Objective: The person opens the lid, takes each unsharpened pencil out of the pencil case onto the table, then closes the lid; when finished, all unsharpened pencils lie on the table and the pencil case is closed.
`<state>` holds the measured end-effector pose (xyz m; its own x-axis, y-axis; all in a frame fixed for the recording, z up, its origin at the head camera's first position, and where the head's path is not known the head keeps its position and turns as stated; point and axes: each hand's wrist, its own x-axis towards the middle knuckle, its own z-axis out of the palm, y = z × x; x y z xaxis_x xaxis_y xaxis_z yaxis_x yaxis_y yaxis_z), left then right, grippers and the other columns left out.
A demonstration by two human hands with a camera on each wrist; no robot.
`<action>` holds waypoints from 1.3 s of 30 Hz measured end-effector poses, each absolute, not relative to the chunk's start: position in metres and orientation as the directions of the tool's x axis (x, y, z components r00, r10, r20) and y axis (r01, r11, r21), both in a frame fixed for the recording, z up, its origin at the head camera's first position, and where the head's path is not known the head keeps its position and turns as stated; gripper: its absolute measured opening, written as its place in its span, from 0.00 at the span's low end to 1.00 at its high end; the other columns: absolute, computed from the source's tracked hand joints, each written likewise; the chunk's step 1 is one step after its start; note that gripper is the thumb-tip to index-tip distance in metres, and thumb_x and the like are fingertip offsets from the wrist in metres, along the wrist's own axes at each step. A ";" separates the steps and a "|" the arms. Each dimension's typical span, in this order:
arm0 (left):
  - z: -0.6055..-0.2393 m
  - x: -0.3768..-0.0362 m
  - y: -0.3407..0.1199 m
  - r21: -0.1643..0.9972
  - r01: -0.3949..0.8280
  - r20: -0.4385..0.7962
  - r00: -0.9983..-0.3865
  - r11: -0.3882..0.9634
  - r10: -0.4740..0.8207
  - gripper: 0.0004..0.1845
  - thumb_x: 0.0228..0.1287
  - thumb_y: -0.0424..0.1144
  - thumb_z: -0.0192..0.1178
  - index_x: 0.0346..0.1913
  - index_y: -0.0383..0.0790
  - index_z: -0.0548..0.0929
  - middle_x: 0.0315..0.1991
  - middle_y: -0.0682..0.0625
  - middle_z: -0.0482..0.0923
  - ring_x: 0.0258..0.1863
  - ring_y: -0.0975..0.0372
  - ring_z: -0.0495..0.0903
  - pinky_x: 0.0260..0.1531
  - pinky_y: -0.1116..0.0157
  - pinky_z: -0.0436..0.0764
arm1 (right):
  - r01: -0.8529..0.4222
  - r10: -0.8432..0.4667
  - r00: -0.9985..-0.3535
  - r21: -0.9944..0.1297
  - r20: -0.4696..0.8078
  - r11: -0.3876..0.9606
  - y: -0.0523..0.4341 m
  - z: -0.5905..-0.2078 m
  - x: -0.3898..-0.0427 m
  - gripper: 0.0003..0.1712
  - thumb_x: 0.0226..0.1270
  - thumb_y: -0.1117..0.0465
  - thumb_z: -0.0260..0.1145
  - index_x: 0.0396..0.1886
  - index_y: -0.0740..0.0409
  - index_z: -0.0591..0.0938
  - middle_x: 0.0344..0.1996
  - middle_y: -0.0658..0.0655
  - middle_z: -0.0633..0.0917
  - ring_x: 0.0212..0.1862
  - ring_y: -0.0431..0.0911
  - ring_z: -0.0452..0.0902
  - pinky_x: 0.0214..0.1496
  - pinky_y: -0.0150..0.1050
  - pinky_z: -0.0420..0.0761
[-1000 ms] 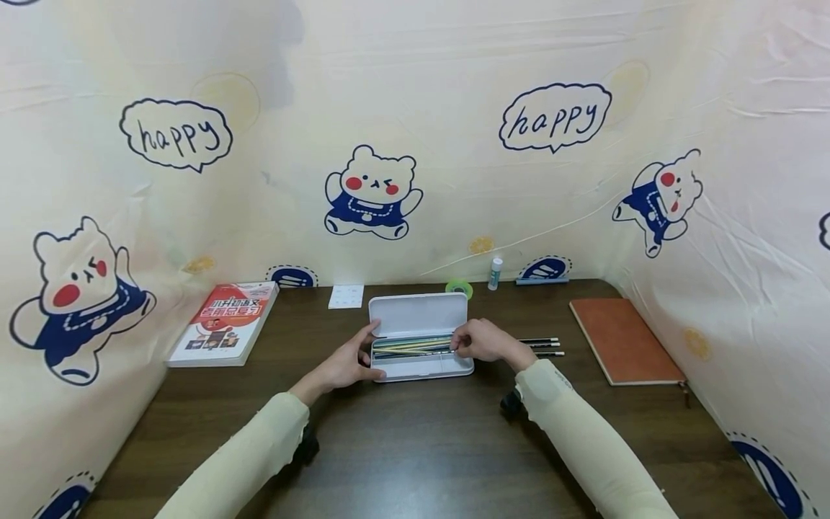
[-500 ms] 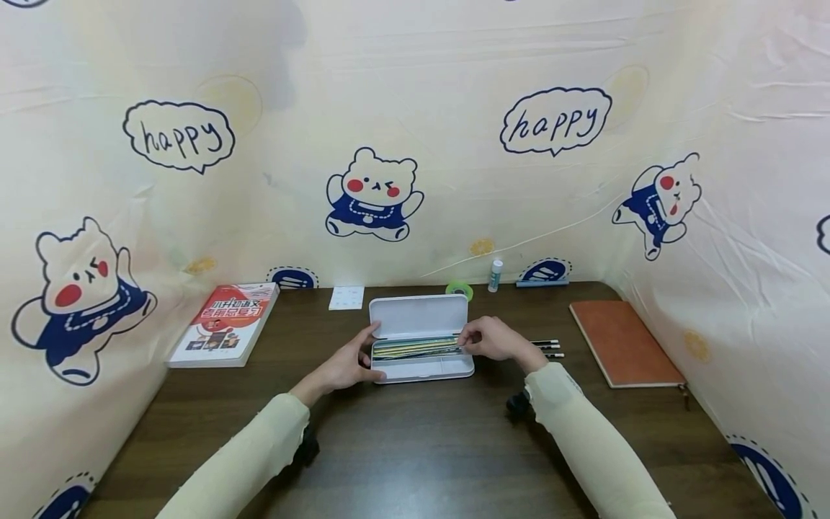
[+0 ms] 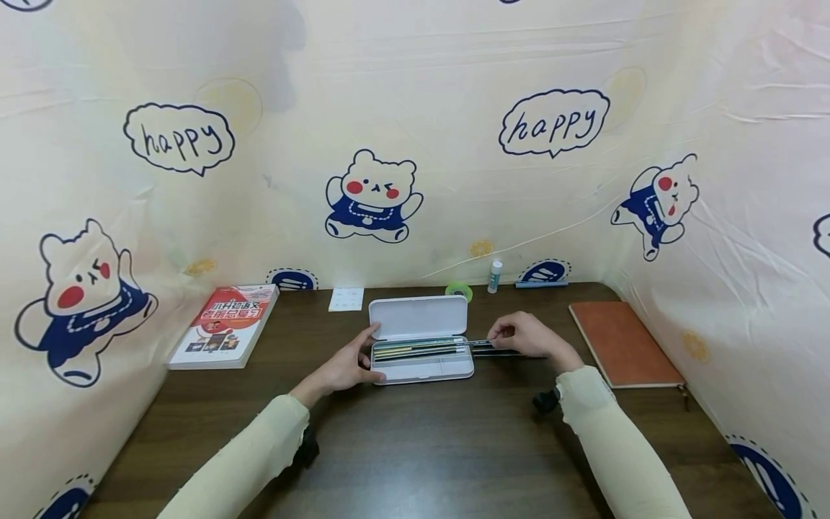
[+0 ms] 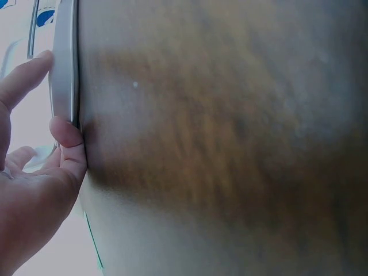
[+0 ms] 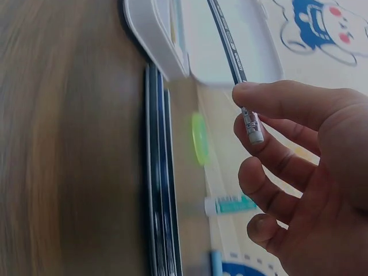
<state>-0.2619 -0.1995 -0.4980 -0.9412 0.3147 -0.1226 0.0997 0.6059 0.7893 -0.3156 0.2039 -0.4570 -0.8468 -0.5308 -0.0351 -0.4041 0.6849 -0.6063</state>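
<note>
An open white pencil case (image 3: 418, 371) lies on the table with several pencils (image 3: 411, 351) in its rear compartment. My left hand (image 3: 345, 366) holds its left end, the thumb at the front wall and the fingers behind; the left wrist view shows the case's wall (image 4: 64, 69) against the fingertips. To the right of the case, my right hand (image 3: 528, 336) pinches a dark pencil (image 5: 231, 52) near its white eraser end. That pencil slants over the case's right end. Below it, several dark pencils (image 5: 161, 184) lie side by side on the table.
Behind the case are green tape (image 3: 459, 290), a glue stick (image 3: 495, 277), a blue stick-like item (image 3: 542, 284) and a white card (image 3: 346, 299). A book (image 3: 223, 324) lies at left, a brown notebook (image 3: 625, 342) at right. A printed cloth wall (image 3: 447, 94) surrounds the table.
My right hand has moved right, from over the case's right end to beyond it, and a pencil now shows between its fingertips and the case. The left hand has stayed put.
</note>
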 end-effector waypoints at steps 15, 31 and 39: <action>-0.497 -0.265 -0.201 0.779 0.105 -0.127 -0.939 0.618 0.319 0.58 0.53 0.42 0.77 0.80 0.54 0.49 0.66 0.41 0.70 0.41 0.59 0.75 0.39 0.64 0.75 | -0.303 -0.431 -0.900 -0.626 -0.060 0.719 0.278 -0.464 -0.309 0.03 0.67 0.61 0.69 0.38 0.51 0.88 0.34 0.50 0.88 0.35 0.44 0.76 0.38 0.39 0.77; -0.498 -0.264 -0.201 0.779 0.106 -0.127 -0.938 0.618 0.321 0.58 0.53 0.42 0.77 0.80 0.55 0.49 0.66 0.42 0.70 0.41 0.60 0.74 0.40 0.64 0.74 | -0.266 -0.402 -0.909 -0.586 -0.113 0.765 0.319 -0.474 -0.294 0.03 0.66 0.61 0.69 0.37 0.54 0.88 0.35 0.51 0.87 0.36 0.43 0.75 0.40 0.37 0.75; -0.498 -0.263 -0.201 0.778 0.100 -0.134 -0.939 0.621 0.318 0.58 0.53 0.43 0.77 0.80 0.55 0.49 0.67 0.42 0.69 0.42 0.60 0.74 0.40 0.64 0.74 | -0.270 -0.383 -0.918 -0.545 -0.103 0.794 0.317 -0.481 -0.298 0.02 0.63 0.61 0.72 0.34 0.54 0.89 0.33 0.50 0.88 0.35 0.42 0.76 0.40 0.38 0.75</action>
<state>-0.2635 -0.2009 -0.4981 -0.9386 0.3181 -0.1337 0.0996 0.6208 0.7777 -0.2980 0.3175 -0.4808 -0.9178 -0.3834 -0.1035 -0.2702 0.7939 -0.5447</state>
